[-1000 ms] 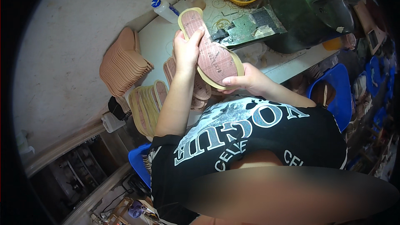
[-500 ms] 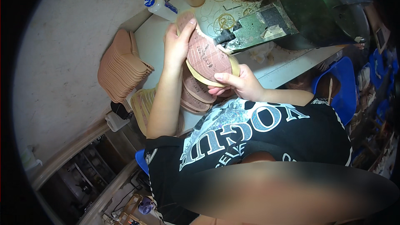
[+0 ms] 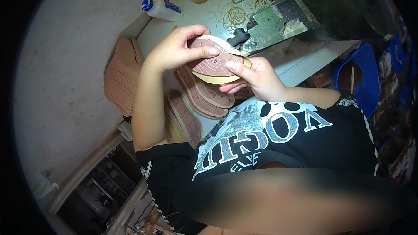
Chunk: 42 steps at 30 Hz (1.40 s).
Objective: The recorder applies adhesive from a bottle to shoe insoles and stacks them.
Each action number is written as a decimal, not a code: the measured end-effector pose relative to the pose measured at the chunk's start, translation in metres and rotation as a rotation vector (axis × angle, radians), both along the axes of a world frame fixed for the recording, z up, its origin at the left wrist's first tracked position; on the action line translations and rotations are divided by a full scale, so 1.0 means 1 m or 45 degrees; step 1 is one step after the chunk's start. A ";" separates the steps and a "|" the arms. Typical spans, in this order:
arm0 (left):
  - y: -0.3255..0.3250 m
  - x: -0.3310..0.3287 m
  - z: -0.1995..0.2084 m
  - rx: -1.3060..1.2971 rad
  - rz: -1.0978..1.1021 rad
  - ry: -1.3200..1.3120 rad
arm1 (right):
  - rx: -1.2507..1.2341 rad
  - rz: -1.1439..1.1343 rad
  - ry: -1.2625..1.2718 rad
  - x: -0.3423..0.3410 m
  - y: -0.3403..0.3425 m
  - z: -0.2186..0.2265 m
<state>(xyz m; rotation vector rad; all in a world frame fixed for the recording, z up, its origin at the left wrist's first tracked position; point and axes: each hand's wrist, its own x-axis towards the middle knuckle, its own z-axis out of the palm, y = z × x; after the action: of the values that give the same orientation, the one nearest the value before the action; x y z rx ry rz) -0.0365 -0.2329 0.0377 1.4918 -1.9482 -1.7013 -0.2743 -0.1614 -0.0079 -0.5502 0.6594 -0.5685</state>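
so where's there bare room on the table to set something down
The white table shows one bare patch between the blue-capped bottle and left hand, plus a narrow strip between the green machine and right forearm. Crowded: rubber bands beside the machine, overlapping insoles nearer the body.

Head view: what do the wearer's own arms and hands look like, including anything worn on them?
The left hand and right hand are ungloved, with no watch or bracelet visible. Both forearms are uncovered. The short black fabric left sleeve carries a white marking; the short black fabric right sleeve shows a black-and-white pattern. No cables show on either arm.
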 end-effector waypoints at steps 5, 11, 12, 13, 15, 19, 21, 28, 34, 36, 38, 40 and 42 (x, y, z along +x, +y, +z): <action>0.011 0.001 0.006 0.039 0.093 -0.051 | 0.073 0.037 -0.026 -0.002 -0.004 0.008; 0.031 0.001 -0.006 -0.039 0.285 0.008 | -0.021 0.061 0.030 -0.002 -0.009 0.006; 0.035 0.001 -0.009 -0.010 0.334 0.025 | -0.029 0.065 0.026 -0.002 -0.009 0.004; 0.040 0.002 -0.010 0.022 0.380 0.081 | -0.016 0.066 0.022 -0.001 -0.010 0.003; 0.048 0.000 -0.013 0.021 0.449 0.066 | -0.070 0.072 0.020 -0.002 -0.012 0.000; 0.065 -0.009 -0.011 0.041 0.589 0.043 | -0.112 0.049 0.039 -0.001 -0.015 -0.003; 0.071 -0.015 -0.007 0.112 0.676 -0.052 | -0.165 0.041 0.107 0.000 -0.019 -0.004; 0.077 -0.027 -0.001 0.308 0.765 -0.050 | -0.369 0.131 0.163 0.000 -0.034 -0.013; 0.082 -0.023 -0.011 0.361 0.876 0.087 | -0.469 0.234 0.277 0.003 -0.037 -0.015; 0.085 -0.020 -0.011 0.335 0.944 0.120 | -0.471 0.238 0.194 0.009 -0.033 -0.015; 0.092 -0.015 -0.009 0.350 1.024 0.158 | -0.507 0.204 0.081 0.014 -0.026 -0.014; 0.097 -0.014 -0.013 0.328 0.971 0.233 | -0.518 0.154 0.162 0.015 -0.023 -0.012; 0.109 -0.012 -0.017 0.299 0.952 0.282 | -0.601 0.193 0.210 0.014 -0.021 -0.008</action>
<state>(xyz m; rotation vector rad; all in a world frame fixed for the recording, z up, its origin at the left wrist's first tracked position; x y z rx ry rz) -0.0490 -0.1243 0.0205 1.7112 -0.9139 -1.6563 -0.2603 -0.1823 -0.0159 -1.0892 0.6332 -0.5407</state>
